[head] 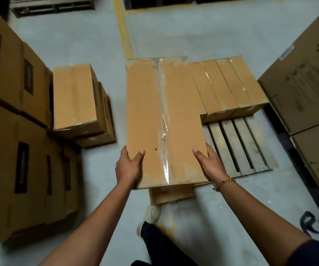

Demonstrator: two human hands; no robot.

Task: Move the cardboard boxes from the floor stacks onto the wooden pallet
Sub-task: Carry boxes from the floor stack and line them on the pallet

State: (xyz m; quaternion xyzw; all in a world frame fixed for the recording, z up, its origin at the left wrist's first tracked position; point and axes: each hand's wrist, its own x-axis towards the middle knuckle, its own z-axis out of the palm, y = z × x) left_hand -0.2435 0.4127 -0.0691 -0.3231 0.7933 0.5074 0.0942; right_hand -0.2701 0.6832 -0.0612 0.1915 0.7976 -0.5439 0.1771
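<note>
Matt cardboard box [147,116], glossy tape [164,120], rough wooden pallet [237,146]

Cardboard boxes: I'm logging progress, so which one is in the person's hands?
The long taped box, gripped at its near end by the left hand and right hand; the others rest on the wooden pallet or in floor stacks.

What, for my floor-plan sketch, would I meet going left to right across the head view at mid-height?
In order: tall stack of dark-labelled brown cardboard boxes → short floor stack of taped tan cardboard boxes → long taped cardboard box being carried → row of taped boxes on the slatted wooden pallet → large printed cardboard boxes.
</note>
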